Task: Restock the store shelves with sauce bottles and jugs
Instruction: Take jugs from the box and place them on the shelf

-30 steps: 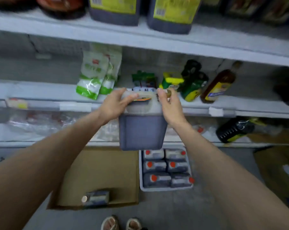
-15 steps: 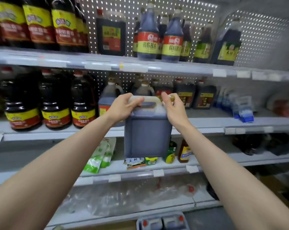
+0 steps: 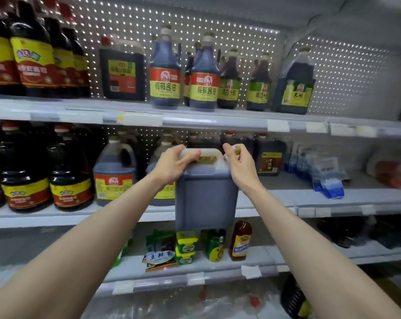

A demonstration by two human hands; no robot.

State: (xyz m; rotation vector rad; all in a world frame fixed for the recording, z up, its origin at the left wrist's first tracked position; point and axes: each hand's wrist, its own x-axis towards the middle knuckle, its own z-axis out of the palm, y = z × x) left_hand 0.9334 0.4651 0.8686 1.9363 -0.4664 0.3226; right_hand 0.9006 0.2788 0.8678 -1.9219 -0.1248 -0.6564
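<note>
I hold a square translucent jug of dark sauce [image 3: 205,199] up in front of the middle shelf [image 3: 275,199]. My left hand [image 3: 174,165] grips the left end of its white top handle. My right hand [image 3: 240,164] pinches the cap at the jug's top right corner. The jug hangs upright, its lower half below the shelf's front edge, its plain back facing me. Behind it on the shelf stand similar handled jugs [image 3: 114,171] with red and yellow labels, and a square dark jug [image 3: 269,157] to the right.
The top shelf [image 3: 194,118] carries several tall sauce and vinegar bottles [image 3: 165,72]. Dark round bottles [image 3: 70,176] fill the middle shelf's left. Blue and white packets [image 3: 326,178] lie at its right. The lower shelf [image 3: 194,268] has small bottles [image 3: 239,240] and packets.
The jug has been lifted from near the floor crate up to middle-shelf height, and my view has risen with it. Both hands keep the same hold on its top.
</note>
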